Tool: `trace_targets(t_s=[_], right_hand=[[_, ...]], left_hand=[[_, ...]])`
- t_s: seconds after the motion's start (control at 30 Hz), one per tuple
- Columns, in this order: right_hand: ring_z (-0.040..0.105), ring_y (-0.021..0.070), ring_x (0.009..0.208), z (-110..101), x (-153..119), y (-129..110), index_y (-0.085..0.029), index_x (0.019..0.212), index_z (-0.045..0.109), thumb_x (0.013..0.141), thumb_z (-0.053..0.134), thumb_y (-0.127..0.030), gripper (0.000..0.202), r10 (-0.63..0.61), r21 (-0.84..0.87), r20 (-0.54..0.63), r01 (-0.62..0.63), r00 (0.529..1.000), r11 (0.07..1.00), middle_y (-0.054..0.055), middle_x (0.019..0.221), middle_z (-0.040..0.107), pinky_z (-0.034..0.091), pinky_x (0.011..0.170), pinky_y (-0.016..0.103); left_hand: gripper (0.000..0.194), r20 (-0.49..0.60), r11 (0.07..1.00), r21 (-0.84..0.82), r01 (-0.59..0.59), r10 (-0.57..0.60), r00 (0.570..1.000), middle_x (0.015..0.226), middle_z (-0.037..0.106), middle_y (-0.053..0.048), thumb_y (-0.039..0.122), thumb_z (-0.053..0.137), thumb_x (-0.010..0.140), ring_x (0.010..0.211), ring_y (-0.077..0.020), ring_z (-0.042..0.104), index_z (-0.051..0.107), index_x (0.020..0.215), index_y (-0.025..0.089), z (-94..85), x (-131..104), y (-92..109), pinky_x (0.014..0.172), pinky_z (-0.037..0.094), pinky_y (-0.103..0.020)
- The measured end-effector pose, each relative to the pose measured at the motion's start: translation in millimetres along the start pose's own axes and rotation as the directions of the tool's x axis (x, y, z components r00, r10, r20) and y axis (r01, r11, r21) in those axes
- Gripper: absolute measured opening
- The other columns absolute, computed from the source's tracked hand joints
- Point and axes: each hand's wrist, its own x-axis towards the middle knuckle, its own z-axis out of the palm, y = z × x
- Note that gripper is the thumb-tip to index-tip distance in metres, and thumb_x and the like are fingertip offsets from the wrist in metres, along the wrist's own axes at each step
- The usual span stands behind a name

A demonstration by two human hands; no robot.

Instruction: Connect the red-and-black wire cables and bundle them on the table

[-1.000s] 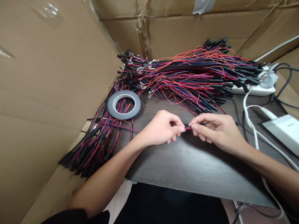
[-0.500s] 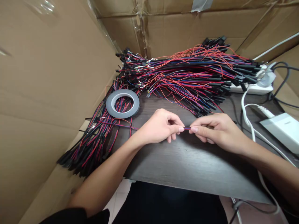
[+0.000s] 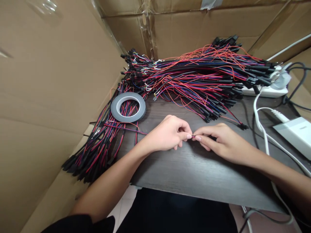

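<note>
My left hand (image 3: 172, 133) pinches a thin red and dark wire bundle (image 3: 193, 136) between thumb and forefinger. Close beside it, my right hand (image 3: 216, 140) pinches the same wires, and only a short stretch shows between the fingertips. The wires run out to the left behind my left wrist, towards a heap of cables. A roll of grey tape (image 3: 115, 107) lies on that left heap (image 3: 97, 149) of red, blue and black wires with black ends.
A larger pile of wire harnesses (image 3: 194, 71) lies at the back against a cardboard wall (image 3: 184, 29). To the right are a white power strip (image 3: 264, 91), white cords and a white box-shaped adapter (image 3: 295, 132). The dark tabletop (image 3: 194, 174) ends just below my hands.
My right hand has moved slightly left and down, so the gap between my fingertips is smaller. A black connector behind it has come into view. The left hand stays nearly in place.
</note>
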Motion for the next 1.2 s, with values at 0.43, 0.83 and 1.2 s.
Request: trace_targets(t_s=[0.43,0.83,1.2], right_hand=[[0.039,0.0091,0.042,-12,-3,1,-0.015,0.074,0.067,0.09,0.055,-0.036,0.029,0.153,0.281,0.152,-0.192,0.976,0.94,-0.002,0.046,0.05,0.029,0.04,0.022],[0.055,0.0111,0.051,1,-2,2,-0.018,0.077,0.06,0.086,0.05,-0.021,0.014,0.102,0.088,0.063,-0.108,0.993,0.99,0.0,0.06,0.065,0.039,0.051,0.023],[0.049,0.0115,0.048,13,-5,-7,-0.017,0.08,0.061,0.085,0.043,-0.013,0.02,0.046,-0.135,-0.018,-0.048,0.999,0.99,-0.001,0.058,0.061,0.033,0.052,0.025]], left_hand=[[0.007,0.065,0.997,-0.069,0.041,-0.037,0.997,0.055,0.059,0.001,0.007,0.059,0.077,0.04,-0.0066,0.053,0.064,0.073,0.009,-16.6,-10,7,0.036,0.044,-0.015],[0.008,0.106,0.997,0.082,0.006,-0.015,0.994,0.052,0.06,0.001,0.01,0.055,0.074,0.039,-0.0088,0.056,0.063,0.075,0.011,-8.8,-3,0,0.037,0.04,-0.016],[0.01,0.113,0.994,0.112,-0.018,0.006,0.994,0.053,0.06,0.001,0.01,0.052,0.073,0.04,-0.0089,0.057,0.062,0.075,0.012,-5.9,-2,-1,0.039,0.04,-0.016]])
